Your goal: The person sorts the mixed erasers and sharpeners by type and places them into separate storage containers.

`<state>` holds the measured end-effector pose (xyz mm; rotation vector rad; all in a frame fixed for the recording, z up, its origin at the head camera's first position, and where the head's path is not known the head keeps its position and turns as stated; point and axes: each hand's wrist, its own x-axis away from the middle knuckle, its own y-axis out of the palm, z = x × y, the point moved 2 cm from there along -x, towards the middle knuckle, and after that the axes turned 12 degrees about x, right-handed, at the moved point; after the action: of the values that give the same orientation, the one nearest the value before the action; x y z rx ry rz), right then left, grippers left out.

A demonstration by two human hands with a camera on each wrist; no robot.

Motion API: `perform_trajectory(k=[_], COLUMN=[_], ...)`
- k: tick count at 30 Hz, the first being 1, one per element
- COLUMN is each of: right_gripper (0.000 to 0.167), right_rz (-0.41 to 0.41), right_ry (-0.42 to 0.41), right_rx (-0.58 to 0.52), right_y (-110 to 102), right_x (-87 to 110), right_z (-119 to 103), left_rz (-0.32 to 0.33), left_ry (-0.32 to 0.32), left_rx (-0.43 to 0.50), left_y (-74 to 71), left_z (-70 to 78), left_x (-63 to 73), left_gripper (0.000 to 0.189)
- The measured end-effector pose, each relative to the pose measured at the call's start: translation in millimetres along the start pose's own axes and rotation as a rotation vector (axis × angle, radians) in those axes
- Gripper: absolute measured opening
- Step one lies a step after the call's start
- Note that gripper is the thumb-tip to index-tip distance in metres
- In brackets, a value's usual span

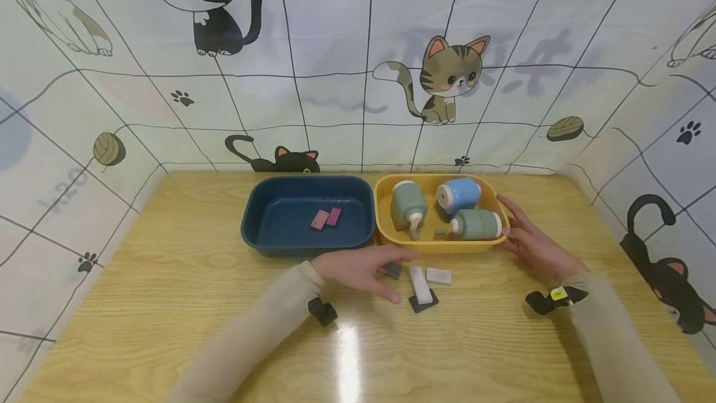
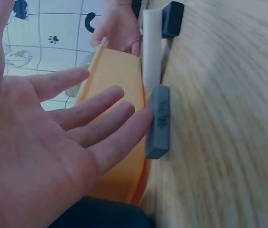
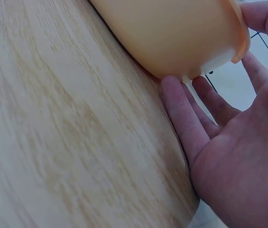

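Observation:
My left hand [image 1: 360, 267] reaches across in front of the yellow bin [image 1: 442, 247], its fingers spread and holding nothing. In the left wrist view its little fingertip is right at a dark grey eraser-like block [image 2: 158, 126]. Nearby on the table lie a white block [image 1: 420, 285] on top of a black block [image 1: 424, 302] and another white block [image 1: 439, 276]. My right hand [image 1: 537, 246] touches the right end of the yellow bin, fingertips against its wall [image 3: 186, 38] and fairly straight. Inside the bin are two green bottles [image 1: 409, 203] and a blue bottle [image 1: 462, 194].
A dark blue bin [image 1: 307, 250] stands left of the yellow one, with two pink blocks [image 1: 320, 219] in it. Behind both bins rises a cat-patterned cloth wall [image 1: 335, 98]. The wooden table [image 1: 168, 303] extends to both sides and toward the front.

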<state>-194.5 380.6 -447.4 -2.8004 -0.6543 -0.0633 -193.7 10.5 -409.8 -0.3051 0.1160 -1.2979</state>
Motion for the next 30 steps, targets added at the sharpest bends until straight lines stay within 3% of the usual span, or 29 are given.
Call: perform_trajectory(k=[8, 14, 21, 30], right_gripper=[0.069, 0.069, 0.067, 0.067], right_rz=[-0.011, -0.013, -0.002, 0.011], right_ry=[-0.011, -0.010, 0.004, 0.026], right_rx=[-0.009, -0.010, -0.003, -0.004], right_y=[-0.3, -0.6, -1.6, -0.4], right_x=[0.2, 0.2, 0.3, -0.2], right_z=[-0.8, -0.9, 0.1, -0.2], left_rz=[-0.014, -0.027, 0.034, 0.124], left_ry=[-0.034, -0.098, -0.123, -0.232], left_rx=[-0.087, -0.187, -0.318, -0.460], left_y=[3.5, 8.3, 13.2, 22.1], left_z=[-2.8, -4.2, -4.5, -8.6], left_x=[-9.7, -16.8, -25.2, -33.4], left_gripper=[0.075, 0.076, 0.072, 0.074])
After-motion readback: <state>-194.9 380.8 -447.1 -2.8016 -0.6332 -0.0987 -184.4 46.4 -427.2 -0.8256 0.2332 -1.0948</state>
